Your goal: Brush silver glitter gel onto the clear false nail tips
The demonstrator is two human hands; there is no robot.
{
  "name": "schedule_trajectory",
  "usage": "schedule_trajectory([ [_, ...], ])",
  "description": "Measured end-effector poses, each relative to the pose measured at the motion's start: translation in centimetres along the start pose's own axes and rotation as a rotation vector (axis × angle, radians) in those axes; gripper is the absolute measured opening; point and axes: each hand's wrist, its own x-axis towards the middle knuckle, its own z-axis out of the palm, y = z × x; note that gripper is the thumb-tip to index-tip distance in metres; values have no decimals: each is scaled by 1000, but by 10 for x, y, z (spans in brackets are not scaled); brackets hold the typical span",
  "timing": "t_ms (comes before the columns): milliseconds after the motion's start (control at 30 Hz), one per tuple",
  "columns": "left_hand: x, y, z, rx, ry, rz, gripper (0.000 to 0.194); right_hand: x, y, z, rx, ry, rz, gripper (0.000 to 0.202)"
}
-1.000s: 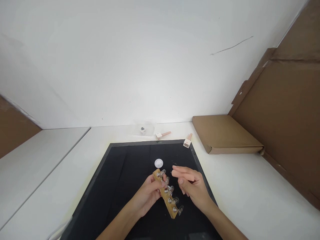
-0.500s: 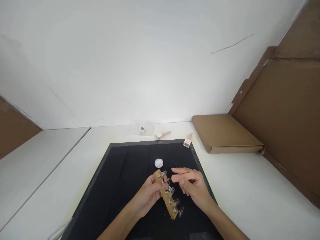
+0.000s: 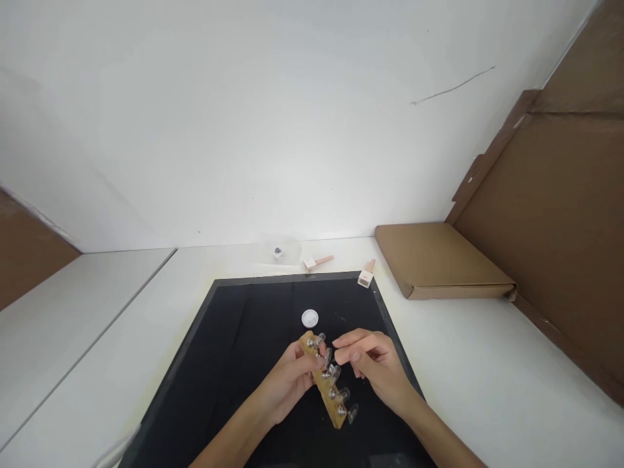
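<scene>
My left hand [image 3: 292, 385] is closed around a narrow wooden strip [image 3: 325, 395], its thumb lying across the upper part. Along the strip stand several silver studs, each bearing a clear nail tip [image 3: 344, 394]. Between the fingers and thumb of my right hand [image 3: 383, 364] is a peach nail polish brush cap [image 3: 345, 353], pointing left toward the nail tips. The bristles at its end are too small to make out, and I cannot tell whether they touch a tip. Just beyond the strip, a small round white dish [image 3: 309, 318] rests on the black mat.
The black mat [image 3: 244, 338] covers the middle of the white table. Along its far edge lie a white bottle with a peach handle [image 3: 311, 264] and a similar one [image 3: 365, 278] farther right. A clear tray [image 3: 292, 253] sits behind. A flat cardboard box [image 3: 439, 260] stands right.
My right hand has tilted the brush cap slightly, its end now a little lower, and its index finger has moved down. The left hand and wooden strip have stayed nearly still.
</scene>
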Motion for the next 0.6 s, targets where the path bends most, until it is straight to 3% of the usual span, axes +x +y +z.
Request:
schedule_trajectory([
  [400, 2, -2, -3, 8, -38, 13, 20, 0, 5, -4, -116, 138, 14, 24],
  [600, 1, -1, -1, 12, 3, -2, 23, 0, 4, -4, 54, -20, 3, 24],
])
